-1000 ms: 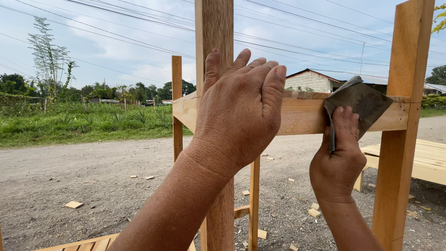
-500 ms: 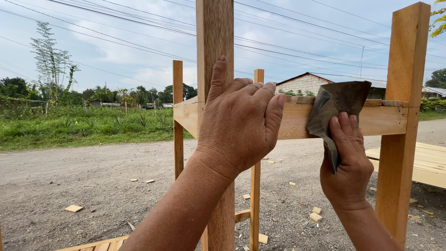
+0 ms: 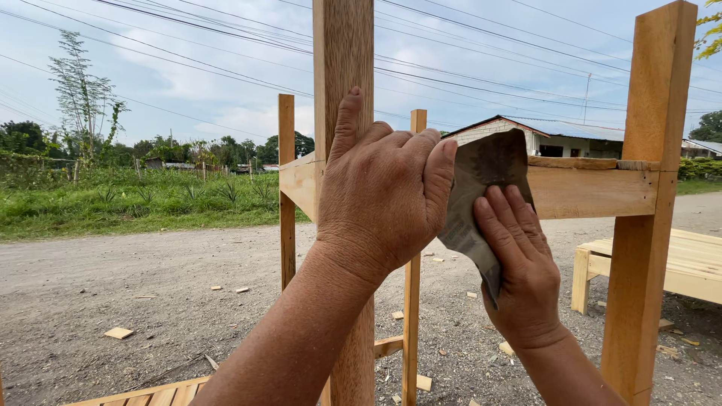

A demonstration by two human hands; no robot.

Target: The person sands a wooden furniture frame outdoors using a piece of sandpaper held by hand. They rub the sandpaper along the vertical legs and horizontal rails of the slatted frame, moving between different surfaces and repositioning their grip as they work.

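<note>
A bare wooden frame stands in front of me, with a tall near post point(image 3: 344, 53) and a horizontal rail point(image 3: 590, 188) running to a right post point(image 3: 650, 188). My left hand point(image 3: 383, 195) wraps around the near post where the rail meets it. My right hand point(image 3: 523, 274) presses a folded sheet of grey sandpaper point(image 3: 485, 177) flat against the rail's front face, right beside my left hand's fingertips.
Two thinner back posts point(image 3: 286, 188) of the frame stand behind. A low wooden bench point(image 3: 688, 263) sits at the right. Wood offcuts point(image 3: 118, 332) lie scattered on the gravel ground. A slatted wooden piece point(image 3: 143, 395) lies at the bottom left.
My right hand has slid the sandpaper leftward along the rail, from near the right post to beside my left hand. The left hand stays on the post.
</note>
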